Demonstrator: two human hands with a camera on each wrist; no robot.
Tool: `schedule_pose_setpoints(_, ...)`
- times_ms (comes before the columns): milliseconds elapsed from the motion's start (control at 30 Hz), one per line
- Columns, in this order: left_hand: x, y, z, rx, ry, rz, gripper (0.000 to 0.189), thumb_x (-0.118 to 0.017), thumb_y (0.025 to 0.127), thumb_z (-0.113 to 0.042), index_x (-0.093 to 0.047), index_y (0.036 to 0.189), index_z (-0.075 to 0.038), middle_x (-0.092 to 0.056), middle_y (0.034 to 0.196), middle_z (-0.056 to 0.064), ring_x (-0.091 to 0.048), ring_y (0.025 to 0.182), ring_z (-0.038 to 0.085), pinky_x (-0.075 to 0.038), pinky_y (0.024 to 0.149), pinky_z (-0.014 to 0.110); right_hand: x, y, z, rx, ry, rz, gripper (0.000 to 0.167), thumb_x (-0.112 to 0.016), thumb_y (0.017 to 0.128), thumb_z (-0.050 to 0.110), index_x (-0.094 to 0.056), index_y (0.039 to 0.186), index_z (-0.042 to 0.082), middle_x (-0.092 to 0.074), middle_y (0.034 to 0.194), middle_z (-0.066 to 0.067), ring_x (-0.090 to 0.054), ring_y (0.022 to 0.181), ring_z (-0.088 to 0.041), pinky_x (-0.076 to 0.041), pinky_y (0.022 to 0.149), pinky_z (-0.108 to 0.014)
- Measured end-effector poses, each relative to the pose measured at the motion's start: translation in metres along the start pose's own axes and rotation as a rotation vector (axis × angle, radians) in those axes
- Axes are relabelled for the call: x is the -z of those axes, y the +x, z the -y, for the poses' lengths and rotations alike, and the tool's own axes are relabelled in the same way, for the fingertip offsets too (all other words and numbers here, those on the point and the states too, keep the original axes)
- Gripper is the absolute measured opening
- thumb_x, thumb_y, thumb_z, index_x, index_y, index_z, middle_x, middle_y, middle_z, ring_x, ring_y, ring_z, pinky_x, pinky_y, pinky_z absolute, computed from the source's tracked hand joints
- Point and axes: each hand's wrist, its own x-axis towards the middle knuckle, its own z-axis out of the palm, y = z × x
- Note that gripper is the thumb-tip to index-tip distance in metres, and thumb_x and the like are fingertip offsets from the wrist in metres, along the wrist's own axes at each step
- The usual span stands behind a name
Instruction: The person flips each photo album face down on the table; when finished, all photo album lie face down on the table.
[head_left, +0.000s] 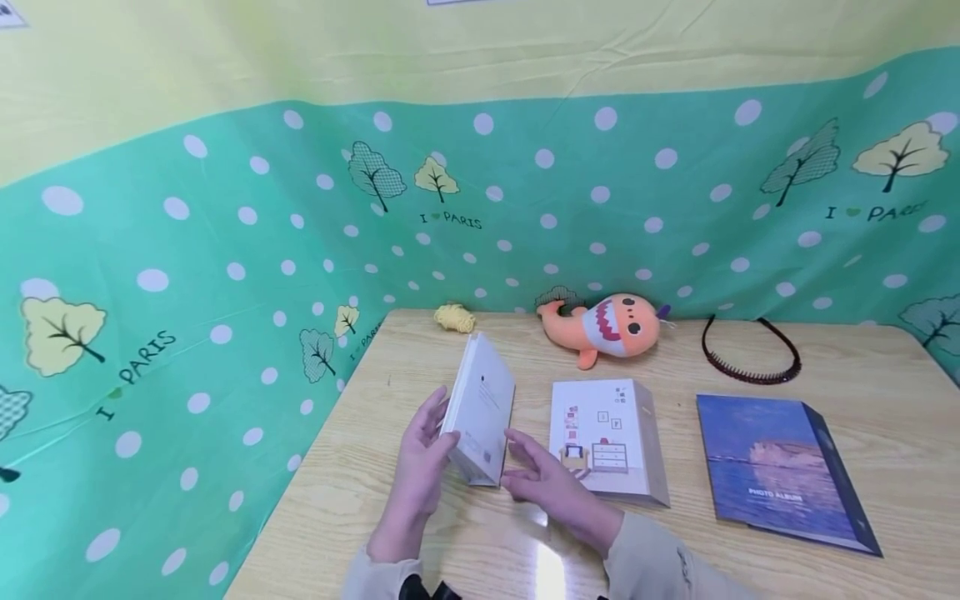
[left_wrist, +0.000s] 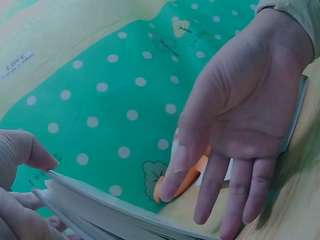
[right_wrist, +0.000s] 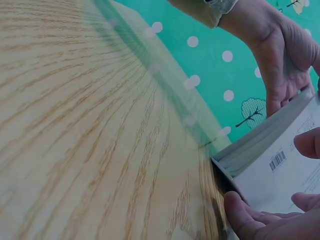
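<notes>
A white book (head_left: 486, 408) stands on edge on the wooden table, its cover with small print and a barcode tilted toward the right. My left hand (head_left: 422, 462) grips its left edge, thumb on the near side and fingers behind. In the left wrist view the page edges (left_wrist: 107, 210) show between the covers. My right hand (head_left: 553, 490) is at the book's lower right with fingers extended. In the right wrist view its fingers lie close to the lower cover; whether they touch it I cannot tell.
Right of the hands lies a white book with a room drawing (head_left: 597, 425), then a blue photo album (head_left: 776, 462). Along the back are a yellow yarn bundle (head_left: 454, 317), an orange plush shark (head_left: 600, 327) and a dark headband (head_left: 753, 375). A green dotted cloth (head_left: 450, 275) hangs behind.
</notes>
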Motion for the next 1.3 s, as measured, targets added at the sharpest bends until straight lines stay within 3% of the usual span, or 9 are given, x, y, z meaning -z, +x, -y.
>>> schedule_pose_setpoints(267,0.015,0.003,-0.002,0.036,-0.052,0.014,0.068,-0.043,0.086,0.009,-0.029,0.152,-0.005,-0.037,0.149,0.023,-0.048,0.126,0.036,-0.050,0.090,0.040,0.000,0.002,-0.002,-0.012,0.000,0.000,0.080,-0.065,0.091,0.009,-0.018,0.156,0.008,-0.015,0.154,-0.033,-0.049,0.125,-0.042,-0.049,0.096,-0.042)
schedule_pose_setpoints(400,0.019,0.004,-0.006,0.058,-0.015,-0.006,0.064,-0.039,0.090,0.007,-0.029,0.152,-0.005,-0.034,0.152,0.020,-0.045,0.129,0.034,-0.049,0.093,0.040,0.000,0.002,-0.002,-0.010,-0.016,0.010,0.079,-0.064,0.092,0.008,-0.018,0.156,0.010,-0.016,0.156,-0.030,-0.048,0.127,-0.041,-0.048,0.098,-0.041)
schedule_pose_setpoints(567,0.022,0.007,-0.007,0.058,0.122,-0.044,0.063,-0.036,0.092,0.005,-0.024,0.153,-0.002,-0.023,0.159,0.015,-0.027,0.143,0.030,-0.032,0.111,0.041,-0.002,0.002,-0.005,0.006,-0.036,0.048,0.080,-0.063,0.092,0.007,-0.015,0.157,0.009,-0.013,0.157,-0.028,-0.045,0.129,-0.041,-0.046,0.100,-0.040)
schedule_pose_setpoints(667,0.023,0.008,-0.005,0.035,0.252,-0.084,0.064,-0.041,0.092,0.006,-0.024,0.153,0.000,-0.022,0.159,0.016,-0.021,0.145,0.031,-0.023,0.116,0.042,-0.004,0.003,-0.007,0.018,-0.026,0.078,0.082,-0.063,0.092,0.005,-0.013,0.156,0.007,-0.012,0.158,-0.027,-0.045,0.129,-0.042,-0.047,0.100,-0.037)
schedule_pose_setpoints(800,0.025,0.008,0.001,0.005,0.453,-0.108,0.070,-0.055,0.089,0.003,-0.024,0.152,0.001,-0.024,0.157,0.019,-0.023,0.144,0.034,-0.021,0.116,0.045,-0.006,0.003,-0.010,0.038,-0.025,0.090,0.084,-0.064,0.092,0.006,-0.010,0.156,0.005,-0.015,0.156,-0.029,-0.045,0.128,-0.043,-0.048,0.099,-0.036)
schedule_pose_setpoints(967,0.031,0.009,0.008,-0.036,0.639,-0.089,0.083,-0.068,0.083,-0.004,-0.023,0.152,0.003,-0.026,0.155,0.023,-0.025,0.143,0.037,-0.021,0.116,0.048,-0.005,0.002,-0.010,0.038,-0.032,0.067,0.088,-0.065,0.092,0.009,-0.006,0.157,0.009,-0.022,0.154,-0.030,-0.047,0.127,-0.041,-0.048,0.098,-0.038)
schedule_pose_setpoints(1300,0.042,0.015,0.017,-0.115,0.794,0.033,0.109,-0.088,0.067,-0.017,-0.024,0.155,-0.011,-0.044,0.146,0.014,-0.049,0.125,0.032,-0.034,0.108,0.051,-0.006,0.005,-0.011,0.011,-0.051,-0.008,0.072,-0.049,0.099,0.006,-0.007,0.157,0.007,-0.024,0.153,-0.031,-0.051,0.123,-0.039,-0.052,0.089,-0.043)
